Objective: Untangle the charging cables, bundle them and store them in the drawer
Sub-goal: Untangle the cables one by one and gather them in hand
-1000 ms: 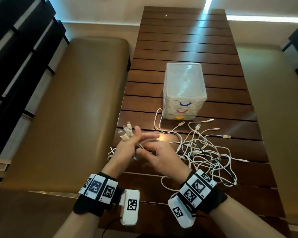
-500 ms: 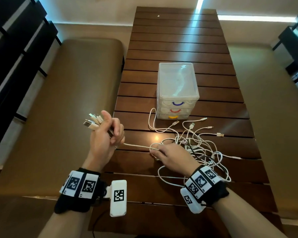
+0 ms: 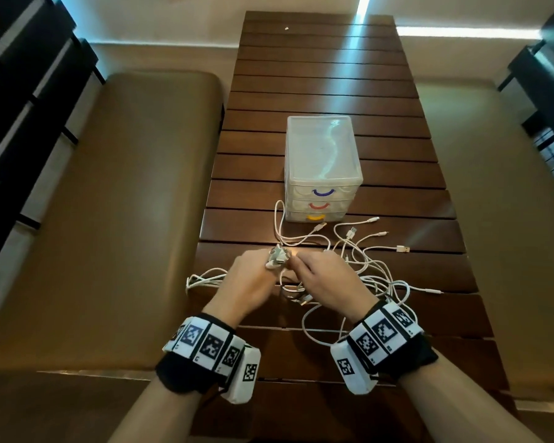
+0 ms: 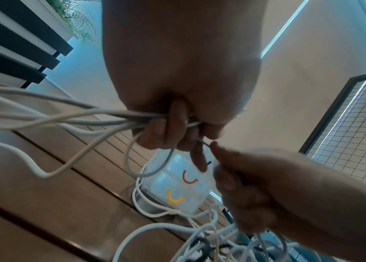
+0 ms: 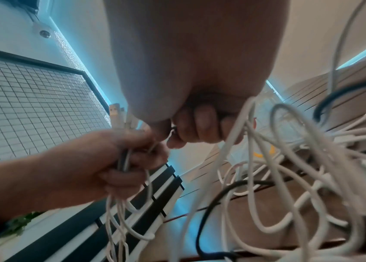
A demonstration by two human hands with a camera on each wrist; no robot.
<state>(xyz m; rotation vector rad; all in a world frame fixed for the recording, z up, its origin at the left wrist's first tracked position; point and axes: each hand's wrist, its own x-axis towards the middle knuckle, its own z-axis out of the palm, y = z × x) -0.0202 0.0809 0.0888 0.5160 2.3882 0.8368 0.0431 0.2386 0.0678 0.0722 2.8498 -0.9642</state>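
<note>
White charging cables [image 3: 368,276] are seen in two parts on the slatted wooden table [image 3: 333,78]; a gathered bunch of plug ends [image 3: 278,256] is clenched in the left hand [image 3: 250,284], whose fingers [image 4: 166,131] are curled tight round several strands, while the loose tangle is spread to the right of that grip and toward the near edge; the right hand [image 3: 327,276] is held just beside the left, thumb and fingertips [image 5: 196,127] pinched on a single strand, other loops being draped across it; from the left wrist view the gathered strands are seen trailing off to the left of the fist, so their long axis is judged to run roughly sideways across the table, with slack looped over its left edge; the tangle being on the right hand's side, that hand is judged the nearer for drawing out the next cable; the clear drawer unit [image 3: 323,167], all three drawers closed, is stood beyond both hands, its front touched by one cable loop, so storing is judged not yet begun.
</note>
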